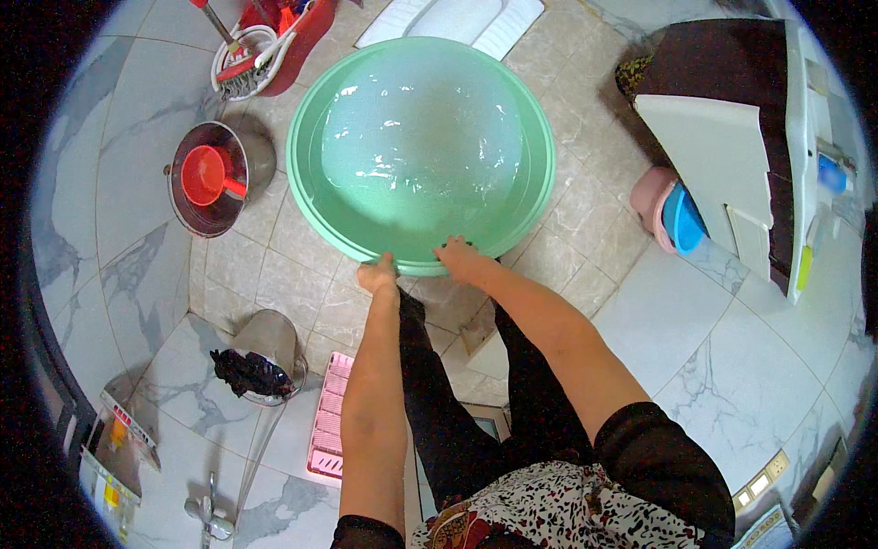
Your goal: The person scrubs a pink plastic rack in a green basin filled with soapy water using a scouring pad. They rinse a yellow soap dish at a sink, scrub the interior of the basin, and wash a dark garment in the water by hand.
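Observation:
A large round green basin stands on the tiled floor in front of me with water in it. Bright glints lie over a pale bluish patch, and I cannot tell whether that is a reflection or something under the water. At the near rim, my left hand is closed over the edge. A little farther right, my right hand also grips the rim, its fingers bent over to the inner side. Both arms reach straight down and forward to the basin.
Left of the basin sits a metal bucket holding a red dipper. Beyond are a mop bucket and a white squat toilet. A bin and pink rack stand nearer. At right are a vanity and small basins.

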The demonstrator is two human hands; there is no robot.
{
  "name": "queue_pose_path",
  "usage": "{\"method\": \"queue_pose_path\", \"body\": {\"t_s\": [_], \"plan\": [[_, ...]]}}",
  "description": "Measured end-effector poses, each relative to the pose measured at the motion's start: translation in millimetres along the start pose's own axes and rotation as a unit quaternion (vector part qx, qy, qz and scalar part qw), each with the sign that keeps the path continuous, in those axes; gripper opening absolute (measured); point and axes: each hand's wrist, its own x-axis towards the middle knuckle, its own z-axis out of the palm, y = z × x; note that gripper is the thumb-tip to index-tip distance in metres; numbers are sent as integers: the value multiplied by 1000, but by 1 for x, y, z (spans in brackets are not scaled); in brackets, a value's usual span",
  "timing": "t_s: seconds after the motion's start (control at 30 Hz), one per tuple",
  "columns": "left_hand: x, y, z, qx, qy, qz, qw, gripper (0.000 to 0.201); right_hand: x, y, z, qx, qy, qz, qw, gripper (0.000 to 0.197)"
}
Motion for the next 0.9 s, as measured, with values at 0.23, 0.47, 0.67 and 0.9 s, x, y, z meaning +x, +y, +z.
{"method": "queue_pose_path", "body": {"t_s": [0.23, 0.47, 0.67, 0.9], "plan": [[21, -22, 2, -6, 18, 40, 999, 27, -1, -5, -4, 6, 1, -3, 1000, 55], [2, -3, 8, -27, -9, 10, 1000, 26, 0, 13, 7, -5, 53, -20, 998, 51], [21, -15, -1, 17, 8, 44, 999, 28, -9, -9, -21, -47, 3, -43, 998, 50], [6, -8, 10, -58, -15, 3, 998, 32, -5, 7, -9, -2, 1, 0, 1000, 61]]}}
